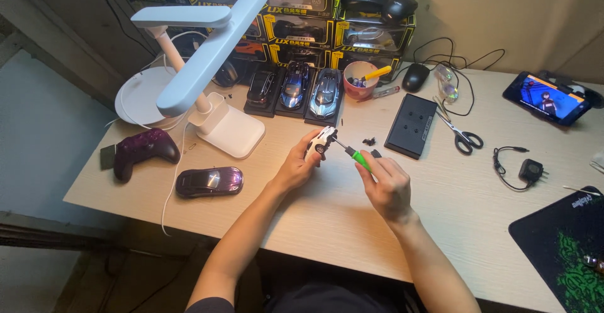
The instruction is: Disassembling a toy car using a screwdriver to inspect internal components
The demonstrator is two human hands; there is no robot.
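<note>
My left hand (297, 165) holds a small white toy car (321, 142) just above the wooden desk (327, 212), tilted with its underside toward me. My right hand (385, 184) grips a green-handled screwdriver (356, 156). Its metal tip touches the car's underside. A few small black parts (370, 142) lie on the desk just right of the car.
A white desk lamp (207, 55) stands to the left, with a purple toy car (209, 181) and a dark game controller (141, 150) near it. Three model cars (296, 91) and stacked boxes sit behind. A black flat base (411, 125), scissors (462, 134), a phone (547, 97) and a charger (528, 170) lie right.
</note>
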